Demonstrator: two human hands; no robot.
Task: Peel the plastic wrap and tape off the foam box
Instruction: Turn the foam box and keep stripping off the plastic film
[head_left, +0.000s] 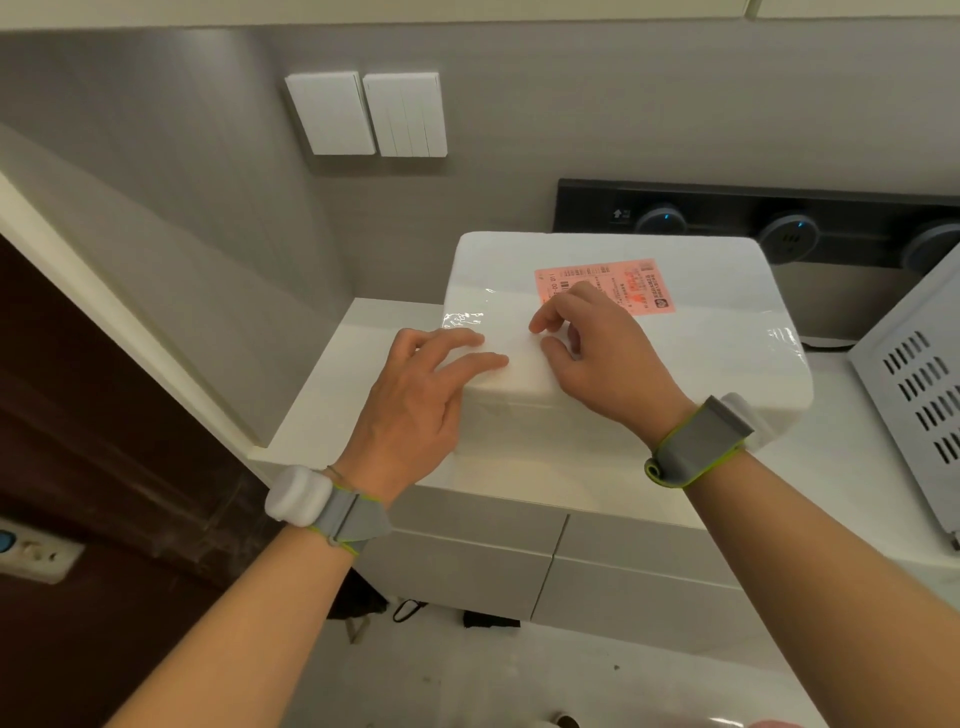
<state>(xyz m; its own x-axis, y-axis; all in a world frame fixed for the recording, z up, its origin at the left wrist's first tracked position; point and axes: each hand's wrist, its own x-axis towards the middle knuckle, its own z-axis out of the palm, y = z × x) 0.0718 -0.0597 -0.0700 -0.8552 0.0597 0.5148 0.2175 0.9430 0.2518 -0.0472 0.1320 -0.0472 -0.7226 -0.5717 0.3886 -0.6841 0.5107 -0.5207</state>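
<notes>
A white foam box (691, 291) stands on the white countertop (332, 374), with a pink shipping label (631, 283) on its lid. Glossy clear plastic wrap (465, 314) covers the lid and shines at the left and right edges. My left hand (415, 400) rests flat on the box's near left corner, fingers spread over the lid. My right hand (592, 353) lies on the lid beside it, fingers curled, with thumb and forefinger tips pressing at the wrap near the middle of the near edge. Whether any wrap is pinched between them cannot be made out.
A grey appliance with vent slots (924, 410) stands at the right on the counter. A black socket rail with round outlets (779, 228) runs along the wall behind the box. White wall switches (369, 114) are above left. Drawers (467, 551) lie below the counter.
</notes>
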